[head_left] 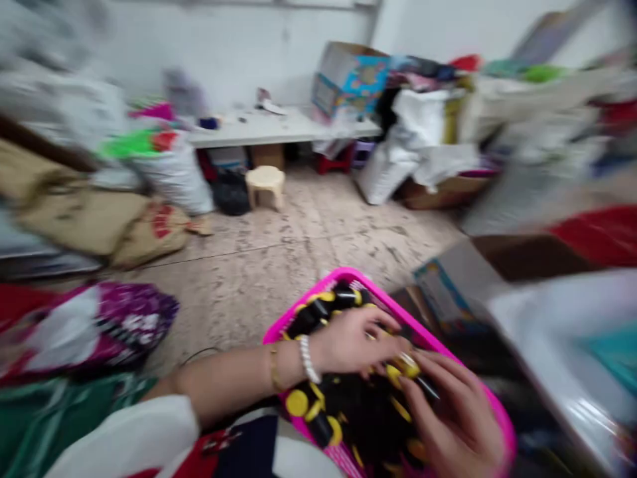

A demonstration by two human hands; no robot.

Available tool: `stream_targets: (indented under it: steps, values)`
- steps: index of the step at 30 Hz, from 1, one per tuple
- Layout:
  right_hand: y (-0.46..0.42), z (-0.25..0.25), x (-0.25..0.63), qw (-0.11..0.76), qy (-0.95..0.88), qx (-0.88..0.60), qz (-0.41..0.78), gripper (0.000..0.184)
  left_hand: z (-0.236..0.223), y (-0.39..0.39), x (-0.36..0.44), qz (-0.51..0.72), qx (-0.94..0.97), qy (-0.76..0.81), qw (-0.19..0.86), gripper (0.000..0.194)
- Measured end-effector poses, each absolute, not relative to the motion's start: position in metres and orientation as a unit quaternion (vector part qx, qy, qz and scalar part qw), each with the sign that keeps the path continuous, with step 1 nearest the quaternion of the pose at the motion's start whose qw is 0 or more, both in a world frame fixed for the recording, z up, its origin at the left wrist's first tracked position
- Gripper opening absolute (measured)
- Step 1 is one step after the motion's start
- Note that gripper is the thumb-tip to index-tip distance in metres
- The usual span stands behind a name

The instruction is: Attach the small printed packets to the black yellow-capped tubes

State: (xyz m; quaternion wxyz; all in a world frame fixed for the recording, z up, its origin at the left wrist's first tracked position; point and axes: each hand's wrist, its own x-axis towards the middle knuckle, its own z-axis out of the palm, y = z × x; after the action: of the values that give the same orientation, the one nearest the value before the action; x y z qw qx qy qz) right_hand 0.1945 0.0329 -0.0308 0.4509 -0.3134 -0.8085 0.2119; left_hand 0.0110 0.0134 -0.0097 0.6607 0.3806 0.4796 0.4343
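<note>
A pink plastic basket (348, 277) sits low in front of me, filled with several small black and yellow wheel-like pieces (318, 411). My left hand (355, 342), with a pearl bracelet and a gold bangle at the wrist, reaches into the basket with curled fingers resting on the pieces. My right hand (455, 415) lies over the basket's near right side, fingers bent, its fingertips pinching a yellow and black piece (408, 365) where both hands meet. The picture is smeared by motion.
A small beige stool (265, 184) stands on the worn floor. A low white table (279, 126) runs along the back wall. Filled sacks (169, 169), boxes (348, 79) and bags crowd both sides. An open cardboard box (497, 265) lies to my right.
</note>
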Motion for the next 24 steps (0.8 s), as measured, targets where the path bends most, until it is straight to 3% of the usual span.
stream_targets:
  steps: [3, 8, 14, 17, 19, 22, 24]
  values:
    - [0.032, -0.039, 0.204, 0.443, -0.798, -0.345, 0.217, 0.031, -0.019, 0.026, 0.014, 0.429, 0.428, 0.467, 0.644, 0.032]
    - [0.038, -0.052, 0.198, 0.482, -0.682, -0.393, 0.384, 0.027, -0.014, 0.027, 0.024, 0.444, 0.549, 0.509, 0.493, 0.018]
    - [0.033, -0.052, 0.217, 0.496, -0.630, -0.411, 0.433, 0.029, -0.015, 0.038, 0.032, 0.402, 0.520, 0.455, 0.601, 0.029]
    - [0.036, -0.051, 0.220, 0.479, -0.541, -0.431, 0.540, 0.022, -0.017, 0.044, 0.038, 0.393, 0.535, 0.461, 0.589, 0.024]
    - [0.039, -0.050, 0.223, 0.466, -0.506, -0.416, 0.595, 0.027, -0.017, 0.047, 0.042, 0.362, 0.535, 0.458, 0.611, 0.026]
    - [0.041, -0.048, 0.229, 0.484, -0.541, -0.362, 0.585, 0.037, -0.015, 0.047, 0.047, 0.333, 0.522, 0.464, 0.633, 0.031]
    - [0.041, -0.048, 0.233, 0.499, -0.588, -0.335, 0.541, 0.030, -0.013, 0.046, 0.049, 0.343, 0.503, 0.464, 0.643, 0.035]
